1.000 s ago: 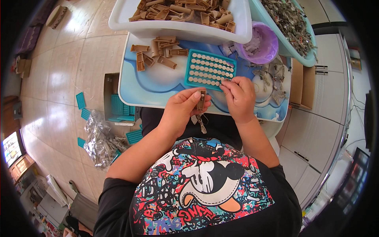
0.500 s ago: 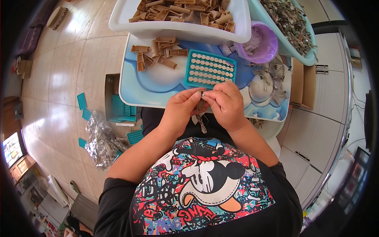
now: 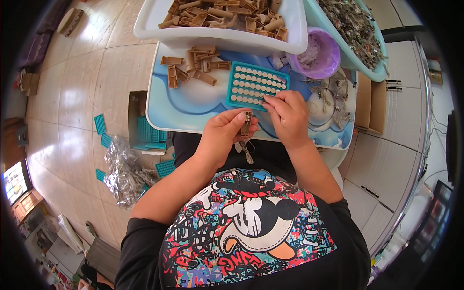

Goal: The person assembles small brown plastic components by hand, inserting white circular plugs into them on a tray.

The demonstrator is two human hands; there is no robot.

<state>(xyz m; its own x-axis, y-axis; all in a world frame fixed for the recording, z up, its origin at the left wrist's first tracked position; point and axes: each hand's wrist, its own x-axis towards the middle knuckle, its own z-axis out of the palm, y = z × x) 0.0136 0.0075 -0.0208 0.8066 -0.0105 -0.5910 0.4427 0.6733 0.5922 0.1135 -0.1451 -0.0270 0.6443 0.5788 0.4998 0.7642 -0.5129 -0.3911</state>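
Observation:
My left hand (image 3: 223, 133) holds a small tan plastic part (image 3: 246, 123) upright between thumb and fingers, near the table's front edge. My right hand (image 3: 287, 116) reaches to the front edge of a teal tray (image 3: 256, 84) filled with rows of small round white pieces; its fingertips touch that edge. Whether the right fingers pinch one of those pieces is hidden. A metal piece (image 3: 247, 151) lies on my lap just below the left hand.
A white tub (image 3: 217, 33) of tan plastic parts stands at the back, with several loose ones (image 3: 191, 66) on the blue table (image 3: 179, 104). A purple bowl (image 3: 316, 55), a teal tub of metal clips (image 3: 357, 29) and loose clips (image 3: 336, 99) sit right. On the floor left: a box of teal trays (image 3: 145, 130), a plastic bag (image 3: 123, 174).
My right hand left the part held in my left hand and moved forward and right to the teal tray's edge. The left hand stayed in place with the part.

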